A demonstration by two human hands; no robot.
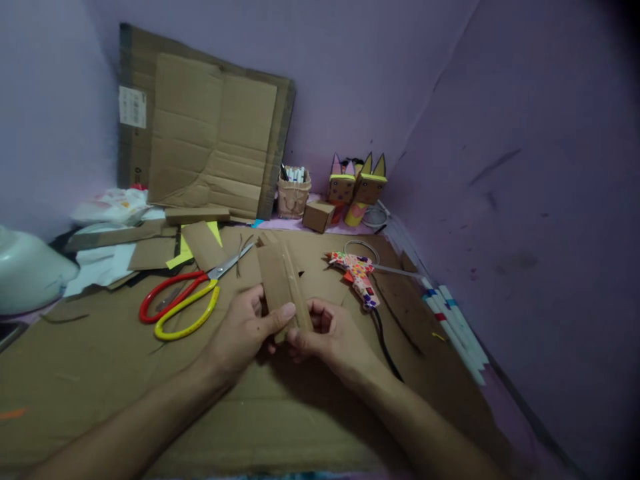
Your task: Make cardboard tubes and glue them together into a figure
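Observation:
Both hands hold a folded strip of cardboard (pixel 278 277) above the cardboard-covered table. My left hand (pixel 245 325) grips its left side, thumb lying across the lower front face. On the right edge near the bottom, my right hand (pixel 327 333) pinches the strip between thumb and fingers. A lengthwise fold runs down the piece, and its far end tilts away from me. Left of my hands lie scissors (pixel 213 281) with one red and one yellow handle, blades pointing to the far right. A flower-patterned glue gun (pixel 359 272) rests on the right, its dark cord trailing toward me.
Large flat cardboard sheets (pixel 215 133) lean on the back wall. A holder of markers (pixel 294 193), a small cardboard box (pixel 319 216) and cat-eared cardboard figures (pixel 370 183) stand at the back. Several white markers (pixel 455 330) lie along the right edge; cardboard scraps (pixel 155 253) are on the left.

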